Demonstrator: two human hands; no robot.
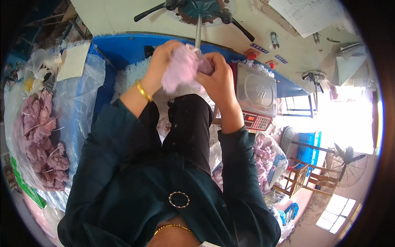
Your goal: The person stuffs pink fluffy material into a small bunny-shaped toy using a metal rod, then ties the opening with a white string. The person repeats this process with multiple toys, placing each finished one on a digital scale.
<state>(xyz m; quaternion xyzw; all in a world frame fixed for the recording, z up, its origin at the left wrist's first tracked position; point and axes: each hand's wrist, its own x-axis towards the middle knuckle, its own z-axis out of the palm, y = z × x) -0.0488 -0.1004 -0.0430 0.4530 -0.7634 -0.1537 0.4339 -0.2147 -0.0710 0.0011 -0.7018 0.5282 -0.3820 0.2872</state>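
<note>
**A:** Which step is in hand here?

**B:** Both hands are up at the metal tube (198, 35) that comes down from the machine above the blue bin (123, 47). The left hand (161, 61) is closed round a pale pink fabric piece (181, 68), gripping it from the left side. The right hand (216, 76) is clenched on the other side of the same piece, fingers curled in tight. My reading is that it is being held at the tube's mouth for stuffing.

**A:** Where does the piece sit exactly?

**B:** Between the two hands, just under the tube's lower end, above the white fibre filling (131, 76) lying in the bin. I cannot tell whether the tube is inside the fabric or only touching it.

**A:** Anything else close by?

**B:** A weighing scale (256, 94) just to the right of the right hand, a clear bag of mauve plush pieces (41, 140) well off to the left, and another bag of similar pieces (265, 158) low on the right.

**A:** What does the next move call for?

**B:** I judge a firm, even grip from both hands, so the opening stays snug at the tube and no filling spills
</note>
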